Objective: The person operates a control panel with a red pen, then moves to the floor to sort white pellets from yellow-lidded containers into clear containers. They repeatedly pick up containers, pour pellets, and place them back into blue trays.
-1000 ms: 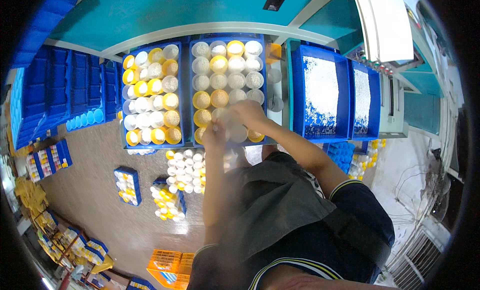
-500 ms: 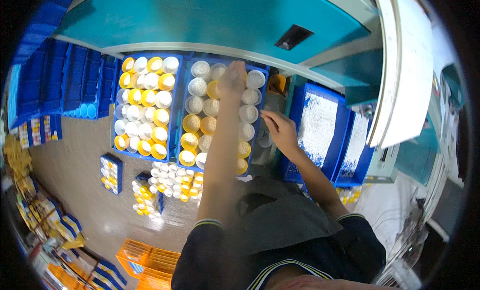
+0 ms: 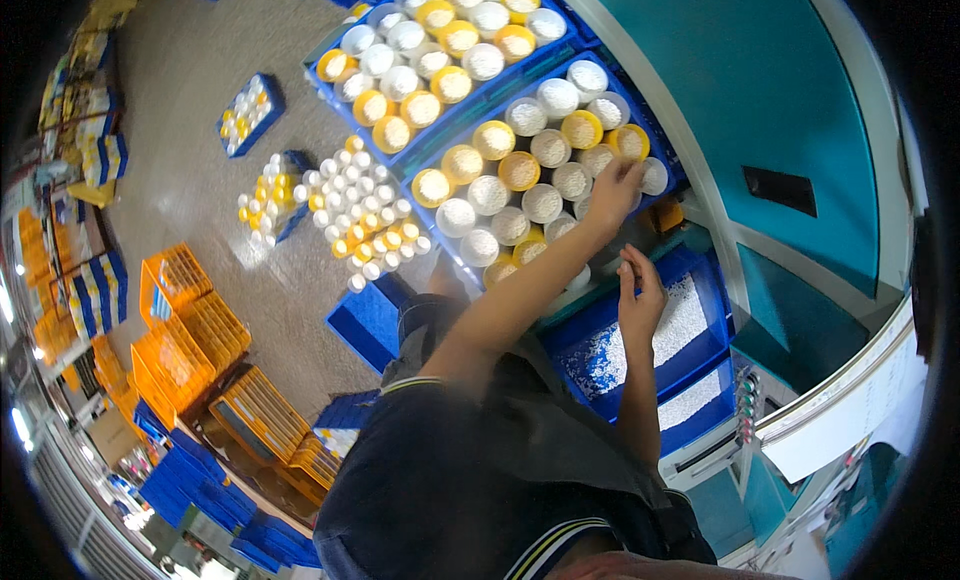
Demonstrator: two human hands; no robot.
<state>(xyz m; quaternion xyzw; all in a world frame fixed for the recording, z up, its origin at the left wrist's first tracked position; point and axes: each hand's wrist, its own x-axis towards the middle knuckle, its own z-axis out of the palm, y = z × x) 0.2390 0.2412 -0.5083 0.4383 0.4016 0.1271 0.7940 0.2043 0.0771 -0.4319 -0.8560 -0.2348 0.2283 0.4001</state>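
My left hand (image 3: 617, 193) reaches over a blue crate (image 3: 652, 108) of white and yellow cups filled with white pellets. Its fingers are drawn together and point down between a yellow cup (image 3: 629, 141) and a white cup (image 3: 654, 177) at the crate's corner. Whatever those fingers may hold is hidden. My right hand (image 3: 643, 298) is raised above a blue tray (image 3: 716, 285) holding loose white pellets (image 3: 683, 310). Its thumb and fingertips are close together in a pinch, and anything between them is too small to make out.
A second blue crate (image 3: 318, 77) of filled cups adjoins the first. Stacked white and yellow cups (image 3: 365, 205) stand on the floor beside a blue bin (image 3: 368, 325). Orange crates (image 3: 205, 330) are farther left. A teal machine panel (image 3: 780, 90) borders the crates on the right.
The view has turned, so the crates now lie slanted. My left hand has shifted from the crate's far middle to its corner cups. My right hand now appears over the pellet tray, fingers closer together.
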